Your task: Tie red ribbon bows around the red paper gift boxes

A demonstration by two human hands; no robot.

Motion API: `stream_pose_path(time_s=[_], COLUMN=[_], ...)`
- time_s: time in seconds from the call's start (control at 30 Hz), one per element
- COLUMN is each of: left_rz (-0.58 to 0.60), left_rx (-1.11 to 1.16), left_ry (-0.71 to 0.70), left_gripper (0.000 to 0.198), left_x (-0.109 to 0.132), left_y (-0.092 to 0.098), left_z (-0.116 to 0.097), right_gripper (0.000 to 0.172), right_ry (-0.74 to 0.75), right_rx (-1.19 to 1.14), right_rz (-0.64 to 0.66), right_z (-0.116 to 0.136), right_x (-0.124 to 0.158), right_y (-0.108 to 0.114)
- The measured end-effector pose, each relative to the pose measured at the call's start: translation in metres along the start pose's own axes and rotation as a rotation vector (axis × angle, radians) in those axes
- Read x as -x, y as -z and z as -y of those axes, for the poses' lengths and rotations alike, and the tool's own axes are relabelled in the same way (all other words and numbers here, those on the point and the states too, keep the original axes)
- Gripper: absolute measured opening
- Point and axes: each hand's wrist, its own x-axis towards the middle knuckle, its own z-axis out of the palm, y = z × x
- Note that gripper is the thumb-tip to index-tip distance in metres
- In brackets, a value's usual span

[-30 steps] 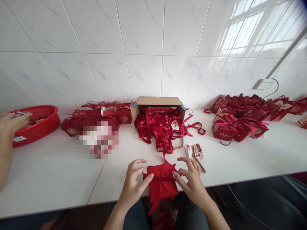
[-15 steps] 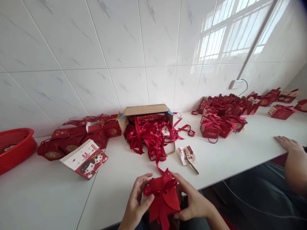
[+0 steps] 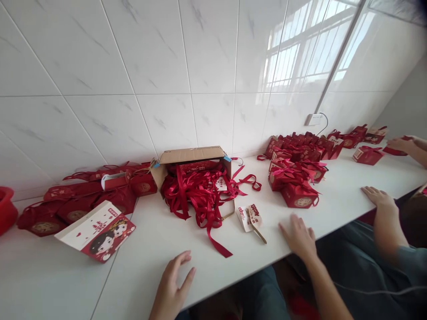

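My left hand (image 3: 173,284) rests open on the white counter (image 3: 150,249) near its front edge, holding nothing. My right hand (image 3: 298,238) lies flat and open further right on the counter, just below a red ribboned gift box (image 3: 299,196) that sits at the front of a pile of such boxes (image 3: 296,164). A loose red ribbon (image 3: 218,242) lies between my hands. An open cardboard box (image 3: 191,162) on its side spills a tangle of red ribbons (image 3: 200,191) behind it.
Flat red bags (image 3: 76,200) lie at the left with a white-and-red printed box (image 3: 96,230). Small paper tags (image 3: 250,217) lie mid-counter. Another person's hand (image 3: 378,198) rests at the right; a further hand (image 3: 402,144) touches a box far right. A red basin (image 3: 6,209) shows at the left edge.
The red gift box that both my hands held has left them; one now sits at the front of the right pile. My hands have spread apart, open. The view turned right.
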Motion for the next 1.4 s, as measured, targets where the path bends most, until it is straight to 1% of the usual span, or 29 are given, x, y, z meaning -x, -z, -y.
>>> stream_pose_path(time_s=[0.07,0.1,0.17,0.27,0.4,0.53,0.6,0.63,0.67,0.7,0.73,0.77,0.8,0.83,0.87,0.9,0.93,0.97,1.03,1.1,1.13,1.17,1.23,1.33,1.4], left_rz=[0.003,0.001,-0.014,-0.018,0.007,0.012,-0.027,-0.073,-0.144,-0.241,-0.367,-0.516,-0.672,-0.832,-0.963,-1.054,-1.117,-1.149,-1.167,-1.150,-1.124,-1.084,-1.050,-1.069,-1.023], left_rx=[-0.143,-0.191,-0.241,-0.240,-0.189,-0.094,-0.013,0.035,0.080,0.116,0.138,0.142,0.121,0.075,0.007,-0.087,-0.174,-0.234,-0.261,-0.202,-0.119,-0.028,0.049,-0.001,0.008], left_ry=[-0.112,-0.160,-0.214,-0.224,-0.162,-0.094,-0.031,0.021,0.080,0.141,0.192,0.215,0.207,0.165,0.098,0.031,-0.013,-0.018,0.065,0.166,0.205,0.228,0.250,0.255,0.243], left_gripper=[0.028,0.026,0.023,0.020,0.020,0.021,0.026,0.030,0.035,0.042,0.049,0.056,0.064,0.072,0.079,0.086,0.093,0.097,0.102,0.101,0.098,0.094,0.087,0.081,0.076], left_x=[-0.004,-0.005,-0.006,-0.005,-0.003,0.000,0.000,0.000,-0.001,-0.002,-0.004,-0.006,-0.008,-0.011,-0.014,-0.018,-0.022,-0.028,-0.041,-0.055,-0.061,-0.067,-0.074,-0.077,-0.078], left_y=[-0.007,-0.010,-0.012,-0.010,-0.006,-0.008,-0.007,-0.005,-0.001,0.004,0.012,0.022,0.033,0.046,0.059,0.072,0.085,0.097,0.117,0.132,0.139,0.144,0.154,0.165,0.171], left_z=[0.002,0.003,0.005,0.006,0.005,0.006,0.008,0.010,0.012,0.013,0.015,0.017,0.018,0.020,0.022,0.024,0.027,0.031,0.042,0.055,0.062,0.067,0.074,0.075,0.074], right_gripper=[0.067,0.062,0.059,0.058,0.058,0.061,0.062,0.062,0.062,0.061,0.061,0.061,0.062,0.063,0.063,0.065,0.066,0.067,0.068,0.068,0.069,0.069,0.069,0.067,0.066], right_ry=[0.028,0.039,0.045,0.043,0.068,0.082,0.085,0.086,0.086,0.086,0.084,0.081,0.076,0.072,0.070,0.070,0.074,0.078,0.085,0.085,0.086,0.088,0.091,0.084,0.072], right_rx=[0.244,0.310,0.354,0.352,0.330,0.264,0.245,0.241,0.239,0.238,0.237,0.236,0.234,0.232,0.230,0.230,0.229,0.228,0.223,0.214,0.209,0.204,0.201,0.202,0.204], right_rz=[0.083,0.095,0.069,0.027,-0.015,-0.064,-0.080,-0.085,-0.086,-0.086,-0.087,-0.089,-0.093,-0.097,-0.103,-0.108,-0.113,-0.118,-0.131,-0.146,-0.152,-0.157,-0.156,-0.137,-0.124], right_z=[-0.002,-0.003,-0.007,-0.012,-0.017,-0.022,-0.022,-0.022,-0.022,-0.022,-0.022,-0.023,-0.023,-0.024,-0.026,-0.028,-0.029,-0.031,-0.035,-0.038,-0.039,-0.040,-0.040,-0.038,-0.036], right_x=[0.001,0.003,0.005,0.006,0.006,0.006,0.006,0.006,0.006,0.006,0.006,0.006,0.007,0.007,0.007,0.007,0.007,0.007,0.007,0.007,0.007,0.007,0.007,0.006,0.006], right_y=[-0.017,-0.021,-0.024,-0.022,-0.024,-0.029,-0.030,-0.030,-0.030,-0.030,-0.030,-0.030,-0.030,-0.030,-0.030,-0.031,-0.032,-0.033,-0.035,-0.036,-0.037,-0.037,-0.037,-0.035,-0.033])
